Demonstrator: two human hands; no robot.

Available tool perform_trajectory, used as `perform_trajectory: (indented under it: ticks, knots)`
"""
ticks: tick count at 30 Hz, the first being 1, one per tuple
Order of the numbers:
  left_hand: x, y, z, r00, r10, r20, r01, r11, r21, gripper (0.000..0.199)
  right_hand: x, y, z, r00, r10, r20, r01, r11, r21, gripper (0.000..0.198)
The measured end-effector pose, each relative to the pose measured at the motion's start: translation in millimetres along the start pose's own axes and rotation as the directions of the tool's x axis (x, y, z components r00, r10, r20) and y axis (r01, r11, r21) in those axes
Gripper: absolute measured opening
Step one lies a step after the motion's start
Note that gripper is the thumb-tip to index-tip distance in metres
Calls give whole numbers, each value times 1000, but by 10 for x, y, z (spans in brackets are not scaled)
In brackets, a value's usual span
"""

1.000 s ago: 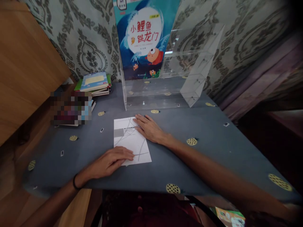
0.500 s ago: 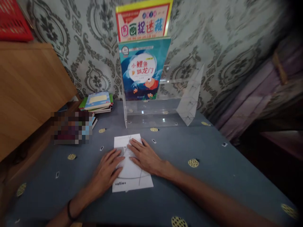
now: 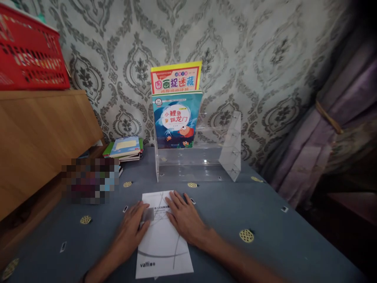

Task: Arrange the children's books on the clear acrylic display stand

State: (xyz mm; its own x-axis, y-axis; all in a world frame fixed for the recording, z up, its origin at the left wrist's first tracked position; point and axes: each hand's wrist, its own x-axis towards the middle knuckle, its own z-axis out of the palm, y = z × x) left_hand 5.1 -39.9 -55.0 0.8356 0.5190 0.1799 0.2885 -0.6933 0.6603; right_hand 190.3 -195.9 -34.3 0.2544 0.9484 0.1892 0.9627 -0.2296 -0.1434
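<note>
One booklet [image 3: 164, 245] lies between left hand [image 3: 133, 221] and right hand [image 3: 186, 219], touching both.

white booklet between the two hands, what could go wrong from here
1. The left hand and right hand rest at opposite edges of the white booklet, so an uneven push might skew or crease it.
2. The clear rack stands just beyond the booklet; being see-through, its front edge could be misjudged and bumped.
3. The fish book and yellow-edged book sit toward the rack's left end, so a knock there might shift them.
</note>
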Motion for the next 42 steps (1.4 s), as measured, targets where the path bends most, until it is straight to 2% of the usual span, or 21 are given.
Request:
perform_trajectory:
  ticks: [2,5,8,10,13,15,20,25,27,31,34,38,42]
  knots:
    - [83,57,-25,998,-49,26,52,987,-151,47,-2,5,7,1000,4,-9,-4,1000,3,45]
    - [218,136,-95,992,-124,21,123,923,-365,51,-5,6,-3,1000,11,4,-11,1000,29,46]
    - [340,182,-197,958,-286,11,246,805,-540,55,-6,2,-24,1000,9,12,-10,998,54,47]
    - [397,203,-259,922,-384,56,329,697,-637,57,-5,0,-39,1000,21,23,-22,998,62,47]
    - [431,227,-301,890,-440,116,378,573,-727,59,-2,-4,-66,998,32,49,-36,997,72,48]
    - [432,227,-299,887,-440,137,383,539,-750,59,0,-8,-85,998,31,56,-36,996,80,49]
    - [470,171,-305,879,-445,168,410,530,-742,54,-2,-9,-101,996,29,79,-35,997,70,49]
    - [584,154,-362,830,-536,158,452,479,-752,60,-13,26,-95,997,5,74,-13,995,97,55]
    - [621,152,-392,823,-544,164,460,469,-754,63,-13,43,-97,996,-10,88,1,995,99,57]
    - [662,110,-455,827,-517,221,492,474,-730,67,3,74,-67,995,-14,101,2,993,117,61]
    - [665,68,-467,820,-526,228,518,511,-686,67,22,116,8,996,-12,90,1,992,128,62]
    - [610,57,-384,855,-362,371,518,626,-583,59,42,190,115,996,-40,80,28,990,140,60]
    - [534,72,-236,846,-150,511,470,662,-584,70,59,216,153,995,-42,89,27,987,161,60]
